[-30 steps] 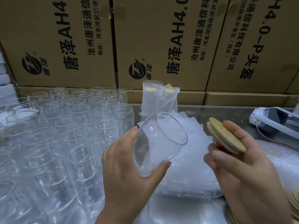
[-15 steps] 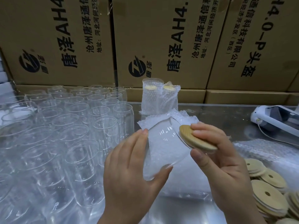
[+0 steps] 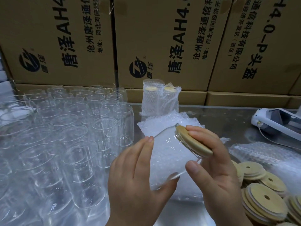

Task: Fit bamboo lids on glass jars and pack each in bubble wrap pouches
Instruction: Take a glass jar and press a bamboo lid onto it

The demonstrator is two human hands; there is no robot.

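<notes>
Jar [image 3: 164, 162] gripped tilted in my left hand [image 3: 135, 181]; right hand [image 3: 215, 162] holds lid [image 3: 192, 142]. I'd press evenly, square to the rim.

Many clear glass jars [image 3: 68, 128] stood on my left. Loose round bamboo lids [image 3: 263, 193] lay on my right. Two wrapped jars [image 3: 159, 98] stood behind, before big cardboard boxes [image 3: 162, 38].
</notes>
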